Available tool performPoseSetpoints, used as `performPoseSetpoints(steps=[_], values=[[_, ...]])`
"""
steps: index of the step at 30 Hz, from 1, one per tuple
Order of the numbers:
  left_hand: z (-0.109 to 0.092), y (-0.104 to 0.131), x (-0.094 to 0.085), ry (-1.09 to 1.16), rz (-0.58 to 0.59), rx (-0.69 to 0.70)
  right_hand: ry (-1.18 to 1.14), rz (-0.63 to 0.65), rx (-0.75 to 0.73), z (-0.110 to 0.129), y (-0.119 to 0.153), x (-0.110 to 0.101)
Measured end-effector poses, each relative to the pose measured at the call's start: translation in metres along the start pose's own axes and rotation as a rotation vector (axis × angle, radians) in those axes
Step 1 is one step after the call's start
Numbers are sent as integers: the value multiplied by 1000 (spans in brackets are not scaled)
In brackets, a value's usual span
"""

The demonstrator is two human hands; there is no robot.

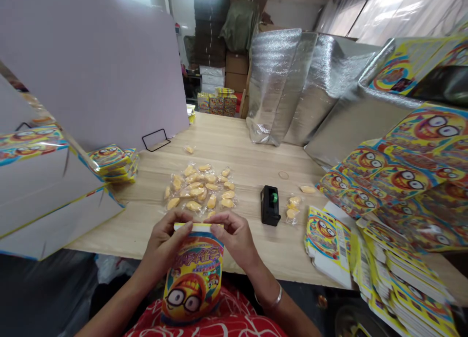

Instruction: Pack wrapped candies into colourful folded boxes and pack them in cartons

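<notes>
A colourful printed cardboard box (193,283) with a cartoon face in glasses leans against my body at the table's front edge. Its white top edge points away from me. My left hand (171,234) pinches the left end of that edge between thumb and fingers. At the right end, my right hand (230,232) grips the same edge, thumb on the printed side. Just beyond both hands lie several yellow pieces in clear wrappers (197,186), spread in a loose cluster on the wooden table (226,137).
A black tape dispenser (269,205) stands right of the cluster, near a few wrapped pieces (292,209) and a rubber band (283,175). Flat printed cartons (325,234) are stacked at right, below printed boxes (402,171). Silver foil-lined bags (274,83) stand behind; more cartons (115,161) lie left.
</notes>
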State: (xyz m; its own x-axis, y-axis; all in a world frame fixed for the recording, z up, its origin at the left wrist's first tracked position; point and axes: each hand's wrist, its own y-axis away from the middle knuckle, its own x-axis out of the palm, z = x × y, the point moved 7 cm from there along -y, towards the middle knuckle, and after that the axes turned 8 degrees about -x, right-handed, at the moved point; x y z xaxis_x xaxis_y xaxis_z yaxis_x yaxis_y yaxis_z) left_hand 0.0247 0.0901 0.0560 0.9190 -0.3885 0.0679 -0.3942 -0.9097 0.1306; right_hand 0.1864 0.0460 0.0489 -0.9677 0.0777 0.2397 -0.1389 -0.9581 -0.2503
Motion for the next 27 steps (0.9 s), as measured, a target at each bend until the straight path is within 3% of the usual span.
performPoseSetpoints(steps=[3, 6, 12, 17, 19, 22, 25, 27], values=[[1, -2, 4, 28, 43, -114, -16, -64, 72, -1, 0, 1], [1, -5, 4, -24, 133, -166, -23, -36, 103, -1, 1, 0], [-12, 2, 6, -261, 262, -22, 44, 90, 3, 8, 15, -7], [-11, 11, 26, -380, 405, 88, 140, 45, -149, 12, 38, -12], [-9, 6, 27, -416, 400, 125, 242, 17, -199, 11, 44, -21], [-15, -12, 13, -463, 246, 238, 542, -198, -242, 4, 49, -72], [-24, -25, -3, -523, -7, 492, 898, -650, -168, -3, 59, -160], [-15, -25, 2, -599, -35, 663, 988, -792, -56, -14, 60, -208]])
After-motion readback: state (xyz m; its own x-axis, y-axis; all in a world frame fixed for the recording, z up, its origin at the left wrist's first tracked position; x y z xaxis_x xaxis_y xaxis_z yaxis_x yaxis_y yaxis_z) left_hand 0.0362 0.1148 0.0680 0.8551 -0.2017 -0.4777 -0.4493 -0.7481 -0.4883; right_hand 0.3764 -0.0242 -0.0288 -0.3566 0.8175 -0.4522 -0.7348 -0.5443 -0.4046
